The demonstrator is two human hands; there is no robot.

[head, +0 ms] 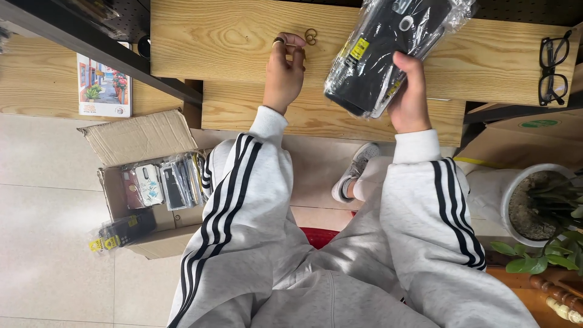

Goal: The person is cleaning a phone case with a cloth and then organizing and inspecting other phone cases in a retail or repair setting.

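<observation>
The left hand [284, 70] rests on the pale wooden shelf [225, 36], fingers curled loosely with the tips pinched together near two small brass-coloured rings [311, 37] lying just beside them; whether it has hold of anything between thumb and fingers is hard to tell from this angle. The right hand [410, 91] is closed around the lower end of a stack of dark phone cases in clear plastic sleeves [388, 45], held tilted above the shelf. A pair of black-framed glasses [554, 67] lies at the shelf's right edge, well apart from both hands. On the tiled floor to the left stands an open cardboard box [146, 176] holding more sleeved cases, with one packet [121, 232] lying against its front. A white plant pot [525, 203] stands at the right.
</observation>
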